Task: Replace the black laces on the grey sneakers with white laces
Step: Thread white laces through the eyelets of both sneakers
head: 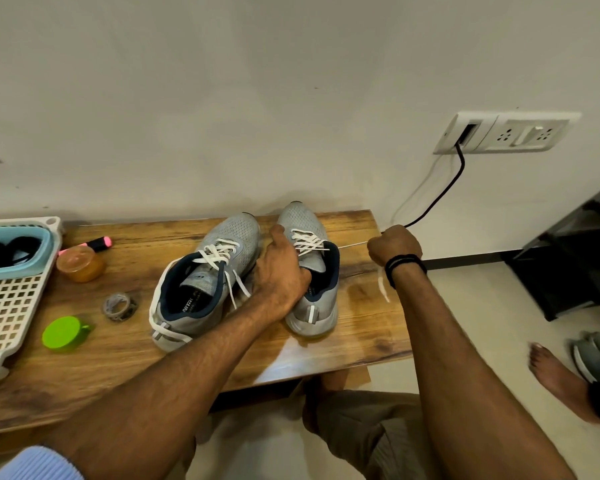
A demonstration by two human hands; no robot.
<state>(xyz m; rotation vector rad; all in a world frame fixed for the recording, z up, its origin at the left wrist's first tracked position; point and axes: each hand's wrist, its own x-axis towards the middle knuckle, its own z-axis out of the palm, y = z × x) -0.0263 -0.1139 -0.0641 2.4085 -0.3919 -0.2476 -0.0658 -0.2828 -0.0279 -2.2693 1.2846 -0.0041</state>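
The left hand [281, 271] is gripping the right sneaker [312, 315] at its collar, pinning it to the wooden table [361, 306]. The right hand [394, 245], closed in a fist, is pulling a white lace [350, 244] taut out to the right. Keeping the pull level and the shoe steady should be snugging the crossings evenly. The left sneaker [229, 233] is sitting just beside it, already white-laced. The black laces [11, 249] are lying in the blue tray [49, 251] at far left.
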